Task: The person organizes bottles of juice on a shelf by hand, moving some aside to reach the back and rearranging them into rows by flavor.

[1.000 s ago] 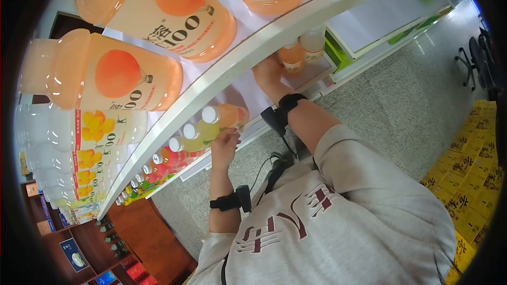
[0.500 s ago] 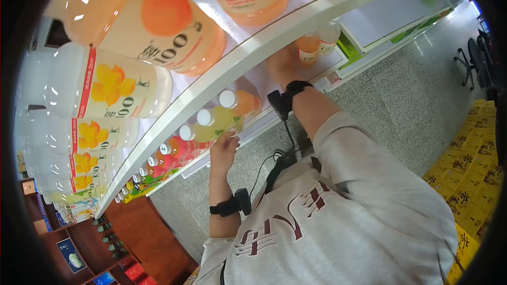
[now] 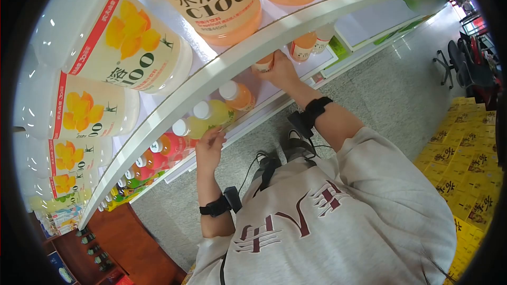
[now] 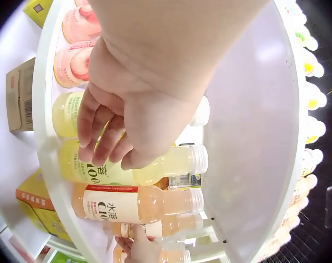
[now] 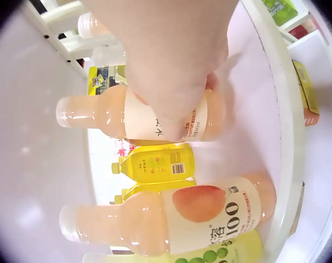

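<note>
Fingers of the right hand (image 3: 284, 73) curled round a pale-orange plastic drink bottle with a cream label (image 5: 171, 118), closed to its width. Fingers of the left hand (image 3: 209, 150) part-open, loosely bent, beside a yellow-green bottle (image 4: 95, 167); nothing gripped, contact unclear.

Held bottle is on the lower white shelf level, towards the right; whether its base touches the board, cannot tell. Around it: a second orange bottle with a white cap (image 3: 236, 95) stands between the hands, apart from the held one; two more bottles (image 3: 303, 47) stand beyond the right hand. Yellow bottles (image 5: 160, 164) show past the held one in the right wrist view. Overhead, the curved white shelf edge (image 3: 211, 76) hides part of the held bottle from the head view; large-looking labelled bottles (image 3: 216, 8) line that board.

Held bottle upright, cap up, long axis nearly parallel to its orange neighbour; label partly covered by the hand.
</note>
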Demonstrator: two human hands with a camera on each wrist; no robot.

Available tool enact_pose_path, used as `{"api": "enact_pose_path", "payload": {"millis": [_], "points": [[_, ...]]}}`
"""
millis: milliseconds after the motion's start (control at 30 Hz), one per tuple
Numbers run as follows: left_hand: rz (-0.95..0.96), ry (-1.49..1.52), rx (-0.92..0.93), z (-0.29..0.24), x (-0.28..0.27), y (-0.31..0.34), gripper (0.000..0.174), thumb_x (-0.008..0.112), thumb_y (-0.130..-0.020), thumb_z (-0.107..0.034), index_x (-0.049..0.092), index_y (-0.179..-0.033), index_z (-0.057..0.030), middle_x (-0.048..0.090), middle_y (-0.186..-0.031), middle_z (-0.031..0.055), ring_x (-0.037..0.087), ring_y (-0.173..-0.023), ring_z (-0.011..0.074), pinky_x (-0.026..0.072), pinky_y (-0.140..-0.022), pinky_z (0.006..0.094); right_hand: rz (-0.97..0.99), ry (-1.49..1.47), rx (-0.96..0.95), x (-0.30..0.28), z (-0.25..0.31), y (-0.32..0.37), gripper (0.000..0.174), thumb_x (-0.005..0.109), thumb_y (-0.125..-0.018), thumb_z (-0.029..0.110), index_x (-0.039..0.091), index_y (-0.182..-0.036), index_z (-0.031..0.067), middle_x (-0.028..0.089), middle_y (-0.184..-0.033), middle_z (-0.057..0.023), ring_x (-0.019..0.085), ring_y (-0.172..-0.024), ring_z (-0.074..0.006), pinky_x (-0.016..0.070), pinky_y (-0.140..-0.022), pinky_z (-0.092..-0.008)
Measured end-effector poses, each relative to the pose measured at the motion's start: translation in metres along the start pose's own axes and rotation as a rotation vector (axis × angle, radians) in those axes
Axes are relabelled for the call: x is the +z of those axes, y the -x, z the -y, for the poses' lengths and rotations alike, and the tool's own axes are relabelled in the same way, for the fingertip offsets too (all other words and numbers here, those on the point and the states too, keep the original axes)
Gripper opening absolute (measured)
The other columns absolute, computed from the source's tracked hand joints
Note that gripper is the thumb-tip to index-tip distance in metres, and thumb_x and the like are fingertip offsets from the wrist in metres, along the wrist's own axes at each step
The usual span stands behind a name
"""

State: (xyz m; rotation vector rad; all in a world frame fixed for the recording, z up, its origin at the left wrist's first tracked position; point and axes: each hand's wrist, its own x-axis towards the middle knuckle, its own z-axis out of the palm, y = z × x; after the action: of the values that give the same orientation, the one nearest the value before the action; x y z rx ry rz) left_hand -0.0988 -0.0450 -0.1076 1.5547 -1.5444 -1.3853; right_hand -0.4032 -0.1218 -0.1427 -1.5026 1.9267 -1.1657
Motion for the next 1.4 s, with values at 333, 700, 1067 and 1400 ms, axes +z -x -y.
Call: {"api": "enact_pose_path", "payload": {"millis": [333,700,1067,1400], "points": [[-0.007,0.011,0.023,-0.009,-0.001,0.000,0.024,0.061,-0.088,-0.011,0.062,-0.109,0.0002,0.068,-0.085,0.0111,0.066,-0.080,0.0156,0.0496,-0.070,0.0273,0.025,-0.010,-0.118,-0.008,0.006,0.037,0.065,0.082,-0.062,0.031,0.052,-0.108,-0.0039,0.062,-0.100,-0.0231,0.062,-0.096,-0.0360,0.0500,-0.082,-0.0408],[0.015,-0.161,0.083,-0.012,-0.002,0.004,0.024,0.062,-0.086,-0.011,0.063,-0.109,-0.0020,0.068,-0.084,0.0139,0.066,-0.077,0.0171,0.0502,-0.071,0.0282,0.150,-0.048,-0.037,-0.012,0.013,0.056,0.074,0.082,-0.062,0.029,0.047,-0.118,-0.0029,0.058,-0.111,-0.0227,0.056,-0.107,-0.0361,0.0463,-0.091,-0.0417],[0.060,-0.186,0.157,-0.011,-0.006,0.006,0.027,0.059,-0.089,-0.010,0.059,-0.113,0.0015,0.068,-0.088,0.0102,0.064,-0.079,0.0142,0.0493,-0.071,0.0256,0.128,0.050,-0.087,-0.007,0.012,0.058,0.063,0.082,-0.063,0.032,0.048,-0.104,-0.0026,0.059,-0.101,-0.0238,0.060,-0.095,-0.0406,0.0497,-0.080,-0.0427],[0.090,-0.144,0.202,-0.010,-0.028,0.020,0.026,0.060,-0.088,-0.009,0.059,-0.112,0.0017,0.066,-0.085,0.0077,0.063,-0.078,0.0122,0.0484,-0.070,0.0246,0.220,-0.094,-0.098,0.005,-0.005,0.053,0.072,0.083,-0.061,0.025,0.049,-0.118,-0.0034,0.059,-0.109,-0.0215,0.059,-0.102,-0.0344,0.0475,-0.088,-0.0384]]}}
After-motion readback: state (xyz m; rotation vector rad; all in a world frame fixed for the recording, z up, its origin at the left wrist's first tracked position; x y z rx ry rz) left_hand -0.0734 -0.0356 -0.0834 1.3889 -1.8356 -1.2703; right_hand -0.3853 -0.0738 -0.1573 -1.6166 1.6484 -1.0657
